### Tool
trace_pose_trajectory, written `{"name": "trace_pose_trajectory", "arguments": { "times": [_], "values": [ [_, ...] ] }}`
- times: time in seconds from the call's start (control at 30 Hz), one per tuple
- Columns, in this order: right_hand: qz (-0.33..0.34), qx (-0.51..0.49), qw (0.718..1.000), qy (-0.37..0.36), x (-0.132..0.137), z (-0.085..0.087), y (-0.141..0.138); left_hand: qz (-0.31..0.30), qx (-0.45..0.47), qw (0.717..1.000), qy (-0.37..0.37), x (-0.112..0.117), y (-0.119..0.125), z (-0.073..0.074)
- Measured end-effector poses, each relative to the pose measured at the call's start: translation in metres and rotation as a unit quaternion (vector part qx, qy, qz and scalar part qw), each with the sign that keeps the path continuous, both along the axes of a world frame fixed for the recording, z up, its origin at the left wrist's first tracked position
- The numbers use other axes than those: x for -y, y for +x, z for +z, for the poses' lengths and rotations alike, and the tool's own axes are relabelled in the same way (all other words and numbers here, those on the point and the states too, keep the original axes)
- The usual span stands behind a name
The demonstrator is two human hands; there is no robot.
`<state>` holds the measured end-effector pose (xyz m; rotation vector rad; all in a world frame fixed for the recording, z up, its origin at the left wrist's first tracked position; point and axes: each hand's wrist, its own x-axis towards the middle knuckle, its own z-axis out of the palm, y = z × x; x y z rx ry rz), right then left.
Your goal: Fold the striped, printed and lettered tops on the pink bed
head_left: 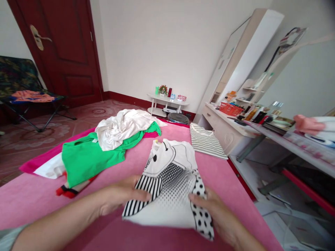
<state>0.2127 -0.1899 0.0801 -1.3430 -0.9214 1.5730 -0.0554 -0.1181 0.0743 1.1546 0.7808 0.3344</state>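
Observation:
A white shirt with black stripes, dots and a printed figure (170, 170) lies folded on the pink bed cover (31, 198) in front of me. My left hand (119, 197) grips its striped left edge, fingers closed over the cloth. On the polka-dot right edge rests my right hand (218, 212), thumb on top and fingers tucked under the fabric. Both hands hold the near end of the shirt.
A green shirt (86, 158) with a crumpled white garment (123, 127) on it lies at left, over other clothes. A folded striped top (205, 141) sits at the bed's far right. A desk with clutter (261, 123), a folding chair (23, 90) and a door (65, 45) surround the bed.

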Motion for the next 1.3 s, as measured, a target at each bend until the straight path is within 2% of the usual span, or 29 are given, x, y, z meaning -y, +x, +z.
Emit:
{"name": "trace_pose_trajectory", "arguments": {
  "times": [0.07,0.1,0.17,0.23,0.3,0.37,0.4,0.43,0.5,0.6,0.67,0.73,0.8,0.87,0.93,1.0,1.07,1.1,1.17,1.23,1.3],
  "values": [
    [0.082,0.048,0.995,-0.020,0.010,-0.011,0.009,-0.066,-0.072,0.994,0.041,0.003,-0.010,-0.006],
    [0.112,0.092,0.989,-0.025,0.009,-0.017,0.017,-0.074,-0.104,0.989,0.075,-0.001,-0.014,-0.010],
    [0.119,0.205,0.971,-0.017,-0.003,-0.023,0.034,-0.027,-0.139,0.976,0.168,-0.019,-0.014,-0.019],
    [0.060,0.312,0.947,0.048,-0.029,-0.023,0.052,0.078,-0.135,0.945,0.289,-0.049,-0.008,-0.025],
    [-0.026,0.383,0.911,0.153,-0.063,-0.020,0.064,0.166,-0.122,0.889,0.409,-0.083,0.004,-0.029],
    [-0.102,0.410,0.875,0.239,-0.097,-0.017,0.068,0.198,-0.102,0.846,0.484,-0.114,0.018,-0.031],
    [-0.128,0.406,0.864,0.267,-0.114,-0.017,0.068,0.193,-0.092,0.836,0.505,-0.127,0.026,-0.032],
    [-0.146,0.393,0.862,0.287,-0.128,-0.019,0.066,0.181,-0.082,0.832,0.517,-0.138,0.034,-0.033],
    [-0.154,0.344,0.877,0.297,-0.153,-0.023,0.060,0.151,-0.072,0.833,0.527,-0.157,0.048,-0.035],
    [-0.063,0.300,0.920,0.244,-0.173,-0.029,0.050,0.100,-0.068,0.852,0.510,-0.176,0.064,-0.039],
    [-0.039,0.323,0.912,0.249,-0.174,-0.029,0.044,0.076,-0.070,0.867,0.488,-0.186,0.069,-0.041],
    [-0.086,0.376,0.863,0.327,-0.166,-0.028,0.039,0.090,-0.068,0.879,0.463,-0.193,0.070,-0.043],
    [-0.121,0.431,0.787,0.425,-0.151,-0.027,0.034,0.135,-0.069,0.891,0.428,-0.200,0.069,-0.046],
    [-0.086,0.469,0.730,0.489,-0.132,-0.027,0.030,0.178,-0.079,0.898,0.396,-0.207,0.068,-0.050],
    [-0.013,0.478,0.703,0.526,-0.115,-0.029,0.028,0.211,-0.099,0.899,0.371,-0.214,0.070,-0.054],
    [0.062,0.457,0.706,0.537,-0.103,-0.031,0.026,0.248,-0.124,0.896,0.347,-0.222,0.073,-0.058],
    [0.092,0.427,0.731,0.523,-0.102,-0.031,0.022,0.290,-0.145,0.890,0.319,-0.229,0.079,-0.061],
    [0.081,0.417,0.750,0.507,-0.105,-0.030,0.020,0.309,-0.151,0.887,0.309,-0.231,0.082,-0.062],
    [0.014,0.402,0.791,0.460,-0.121,-0.026,0.015,0.331,-0.152,0.882,0.299,-0.231,0.088,-0.062],
    [-0.061,0.382,0.826,0.410,-0.146,-0.020,0.013,0.327,-0.127,0.887,0.299,-0.228,0.092,-0.060],
    [-0.099,0.346,0.851,0.382,-0.174,-0.015,0.015,0.309,-0.082,0.896,0.307,-0.220,0.093,-0.057]
  ]
}}
